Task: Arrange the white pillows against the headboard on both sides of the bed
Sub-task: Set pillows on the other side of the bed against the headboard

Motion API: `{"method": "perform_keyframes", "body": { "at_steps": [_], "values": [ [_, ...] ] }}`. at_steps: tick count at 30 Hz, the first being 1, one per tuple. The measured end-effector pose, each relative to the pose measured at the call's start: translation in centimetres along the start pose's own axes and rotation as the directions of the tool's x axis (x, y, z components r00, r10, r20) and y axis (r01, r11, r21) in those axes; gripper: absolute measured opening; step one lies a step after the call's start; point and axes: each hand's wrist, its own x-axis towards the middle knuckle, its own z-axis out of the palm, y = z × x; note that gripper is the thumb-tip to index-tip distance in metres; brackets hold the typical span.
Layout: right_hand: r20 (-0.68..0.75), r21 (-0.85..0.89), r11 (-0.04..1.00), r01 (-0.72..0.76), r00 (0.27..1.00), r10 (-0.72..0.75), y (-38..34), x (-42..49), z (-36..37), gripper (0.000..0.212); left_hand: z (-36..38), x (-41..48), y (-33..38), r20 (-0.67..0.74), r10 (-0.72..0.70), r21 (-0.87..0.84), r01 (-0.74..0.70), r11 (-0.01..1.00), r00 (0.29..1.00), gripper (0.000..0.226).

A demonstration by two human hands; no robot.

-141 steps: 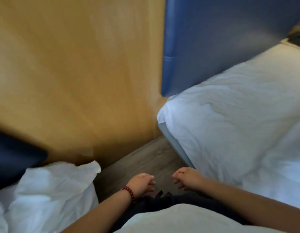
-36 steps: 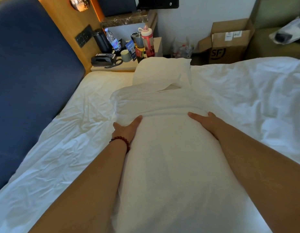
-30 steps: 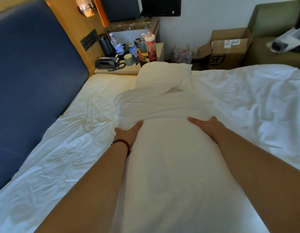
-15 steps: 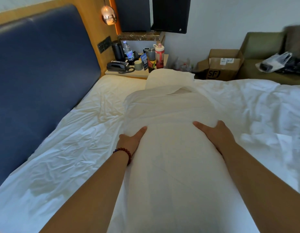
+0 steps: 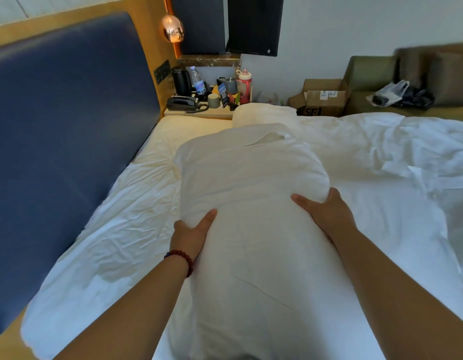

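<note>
White pillow [image 5: 251, 183] clasped at both long sides, left grip [image 5: 190, 236] and right grip [image 5: 326, 214] each curled round an edge with thumb on top, lengthwise near the headboard [image 5: 69, 126] yet apart from it, probably so as to swing it flat against that headboard without twisting.

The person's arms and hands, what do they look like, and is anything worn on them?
Both forearms are bare, with no sleeves in view. The left hand has a bracelet of dark red round beads, with one bluish bead, at its wrist. The right hand wears no glove, and its wrist is bare.
</note>
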Motion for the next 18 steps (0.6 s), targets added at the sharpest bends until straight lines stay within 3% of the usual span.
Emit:
{"method": "perform_keyframes", "body": {
  "at_steps": [11, 15, 18],
  "values": [
    [0.046, 0.027, 1.000, 0.012, 0.999, -0.013, 0.6, -4.9, 2.4, 0.106, -4.2, -1.7, -4.4, 0.052, -0.034, 0.044, 0.032, 0.999, 0.998, 0.104],
    [0.156, 0.005, 1.000, -0.020, 0.988, 0.019, 0.3, -3.5, 1.5, 0.128, -3.9, -2.2, -4.0, 0.073, -0.051, 0.015, 0.050, 0.999, 0.996, 0.095],
    [0.198, -0.096, 0.995, -0.019, 0.979, 0.038, -0.5, -1.4, 0.8, 0.141, -4.1, -1.5, -2.4, 0.100, -0.077, -0.012, 0.078, 0.997, 0.992, 0.115]
  ]
}}
